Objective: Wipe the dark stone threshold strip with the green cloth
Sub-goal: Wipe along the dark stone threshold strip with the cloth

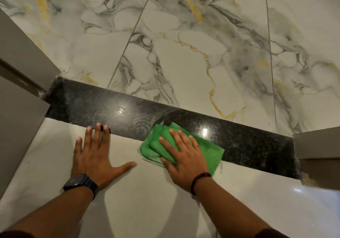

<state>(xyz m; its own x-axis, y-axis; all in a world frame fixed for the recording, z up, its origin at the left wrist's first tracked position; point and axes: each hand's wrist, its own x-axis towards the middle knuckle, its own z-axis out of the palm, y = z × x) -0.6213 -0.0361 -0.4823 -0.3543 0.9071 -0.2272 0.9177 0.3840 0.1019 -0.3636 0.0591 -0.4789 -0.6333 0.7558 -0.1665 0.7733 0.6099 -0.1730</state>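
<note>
A dark speckled stone threshold strip (103,105) runs across the floor from the left door frame to the right one, with curved wet wipe marks near its middle. A folded green cloth (211,153) lies half on the strip, half on the plain pale tile in front. My right hand (182,160) presses flat on the cloth with fingers spread. My left hand (93,155) rests flat on the pale tile to the left, its fingertips touching the strip's near edge, holding nothing.
A grey door frame (20,76) stands at the strip's left end and another grey frame (318,145) at the right end. Beyond the strip lies glossy white marble tile (193,54) with grey and gold veins. Pale floor tile (139,201) lies under my arms.
</note>
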